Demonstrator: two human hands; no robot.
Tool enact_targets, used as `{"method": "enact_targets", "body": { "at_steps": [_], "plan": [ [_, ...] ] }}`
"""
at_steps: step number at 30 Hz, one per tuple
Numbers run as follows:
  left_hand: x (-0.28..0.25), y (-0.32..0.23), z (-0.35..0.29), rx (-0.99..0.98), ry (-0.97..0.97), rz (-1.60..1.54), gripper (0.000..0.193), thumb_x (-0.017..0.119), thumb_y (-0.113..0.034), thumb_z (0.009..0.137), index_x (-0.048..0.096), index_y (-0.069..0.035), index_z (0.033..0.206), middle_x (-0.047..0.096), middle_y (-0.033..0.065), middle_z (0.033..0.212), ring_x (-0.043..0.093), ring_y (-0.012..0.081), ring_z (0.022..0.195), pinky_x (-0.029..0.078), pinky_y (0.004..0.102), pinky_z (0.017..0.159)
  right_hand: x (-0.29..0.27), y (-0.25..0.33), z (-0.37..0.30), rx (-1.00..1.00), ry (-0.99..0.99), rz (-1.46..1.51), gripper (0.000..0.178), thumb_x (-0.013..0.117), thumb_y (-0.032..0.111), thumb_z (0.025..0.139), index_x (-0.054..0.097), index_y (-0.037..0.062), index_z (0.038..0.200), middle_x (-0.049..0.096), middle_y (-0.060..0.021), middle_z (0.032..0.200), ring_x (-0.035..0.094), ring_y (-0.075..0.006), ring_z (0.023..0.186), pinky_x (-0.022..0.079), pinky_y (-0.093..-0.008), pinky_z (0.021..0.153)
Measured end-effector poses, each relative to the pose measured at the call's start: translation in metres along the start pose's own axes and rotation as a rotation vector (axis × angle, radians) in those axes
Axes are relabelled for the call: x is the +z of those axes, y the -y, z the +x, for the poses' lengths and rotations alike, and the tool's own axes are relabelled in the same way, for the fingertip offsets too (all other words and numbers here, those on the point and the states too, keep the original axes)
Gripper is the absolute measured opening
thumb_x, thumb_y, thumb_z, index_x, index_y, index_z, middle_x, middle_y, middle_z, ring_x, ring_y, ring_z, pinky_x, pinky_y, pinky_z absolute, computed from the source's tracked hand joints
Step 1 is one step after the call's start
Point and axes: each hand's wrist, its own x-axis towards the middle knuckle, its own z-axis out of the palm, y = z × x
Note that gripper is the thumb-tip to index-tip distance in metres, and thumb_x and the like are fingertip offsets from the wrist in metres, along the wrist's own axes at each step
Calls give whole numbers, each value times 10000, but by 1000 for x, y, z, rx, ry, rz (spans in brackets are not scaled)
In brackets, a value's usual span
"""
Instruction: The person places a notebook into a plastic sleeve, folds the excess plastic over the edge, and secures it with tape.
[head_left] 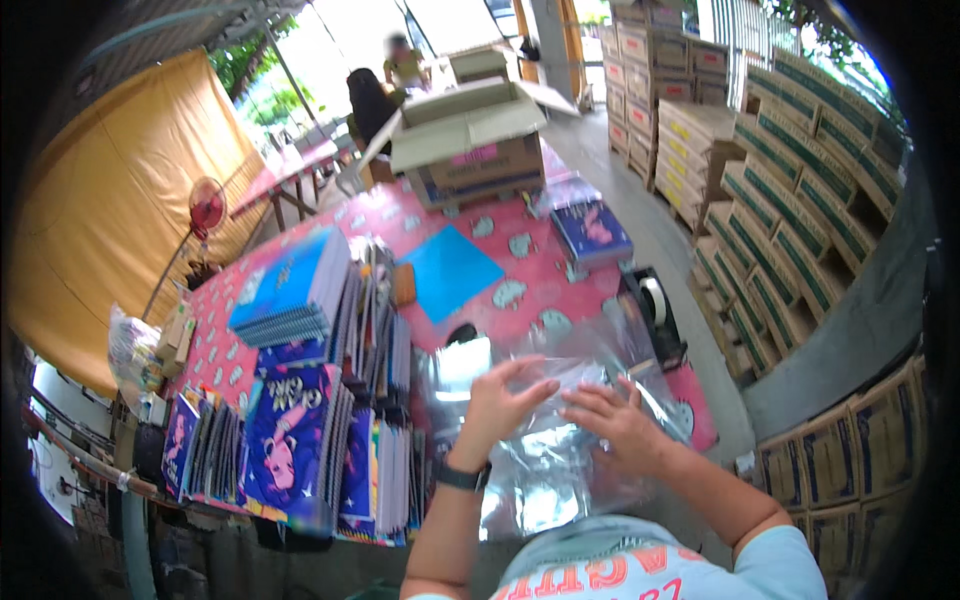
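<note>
Clear plastic bags (545,480) lie in a glossy, crinkled layer on the table right in front of me. Over their far part is my left hand (503,400), a dark watch on its wrist, with thumb and fingers apart. My right hand (622,428) rests on the plastic close beside it, fingers spread. Neither hand shows anything gripped. To the left stand stacks of spiral notebooks (290,435) with purple illustrated covers, some on edge. A blue-covered notebook stack (285,290) sits behind them.
A tape dispenser (655,310) stands at the table's right edge, near a purple notebook stack (592,235). A blue sheet (450,270) lies mid-table before an open carton (475,165). Stacked cartons (790,200) line the right side. Another person (405,65) is far back.
</note>
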Motion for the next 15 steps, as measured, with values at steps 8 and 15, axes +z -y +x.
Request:
{"method": "enact_targets", "body": {
  "at_steps": [8,15],
  "plan": [
    [-25,-8,11,149,-596,-352,127,591,-53,842,632,-6,953,636,47,844,584,105,784,448,237,716,15,5,1,-20,-39,-2,707,678,83,644,435,206,1296,364,6,1405,298,-184,1316,122,-572,1033],
    [-18,57,-65,450,-321,140,259,588,-262,846,651,-28,936,634,116,994,597,267,916,432,351,819,-22,7,26,-121,141,-12,604,679,120,630,487,156,1201,353,-50,1422,248,-232,1356,124,-576,1056]
  ]
}}
